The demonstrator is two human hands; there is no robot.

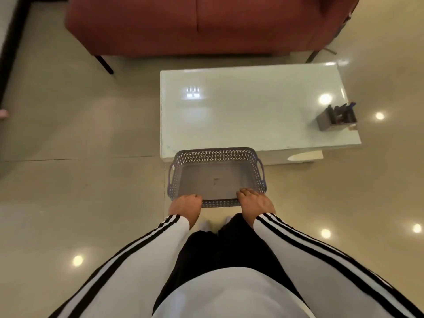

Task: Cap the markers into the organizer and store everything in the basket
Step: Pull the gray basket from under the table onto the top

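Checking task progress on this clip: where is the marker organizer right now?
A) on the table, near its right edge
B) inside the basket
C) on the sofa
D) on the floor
A: the organizer stands on the table by its right edge, well apart from the basket, which holds nothing.

The basket (215, 154) in the lower middle is purplish grey, and its walls have rows of little diamond holes. The table (241, 115) above it is very pale green, almost white. At the right side of the table the organizer (325, 126) is grey, and the markers (341, 111) in it look dark, one with a blue tip. The sofa (183, 24) along the top is brownish red. The floor (68, 134) is tan with round white spots of light. The sleeves (137, 260) at the bottom are white with black stripes, and the trousers (229, 249) between them are black.
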